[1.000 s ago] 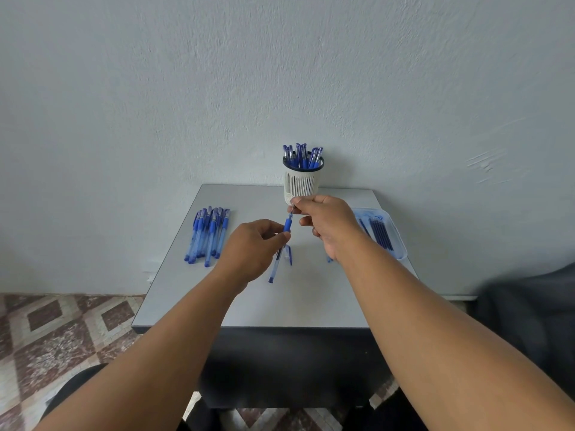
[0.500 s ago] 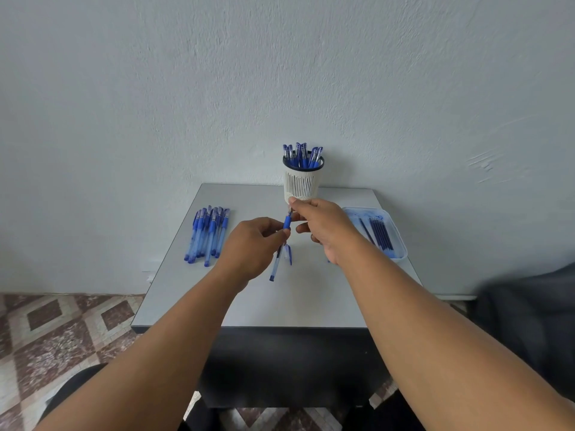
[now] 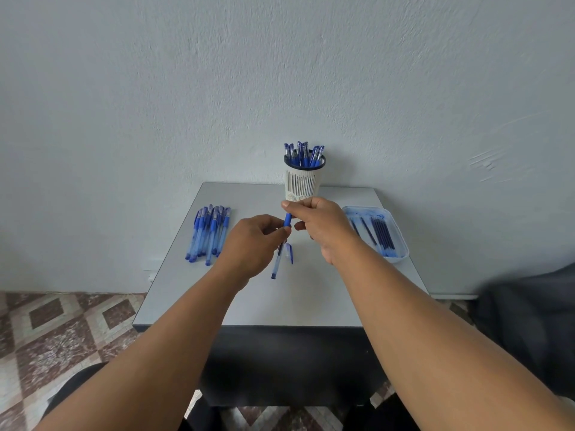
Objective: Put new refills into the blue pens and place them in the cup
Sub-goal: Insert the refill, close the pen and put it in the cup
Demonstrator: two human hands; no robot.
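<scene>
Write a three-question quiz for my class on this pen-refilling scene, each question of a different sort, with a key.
1. True or false: the white cup at the back of the table already holds blue pens.
2. Multiple choice: the tray of refills lies A) left of the cup, B) right of the cup, C) on the floor.
3. Fill in: the loose pen cap lies on the table beside the ____ held by both hands.

Key
1. True.
2. B; the pile of pens is on the left.
3. Pen: the left hand and right hand both grip the pen.
</scene>
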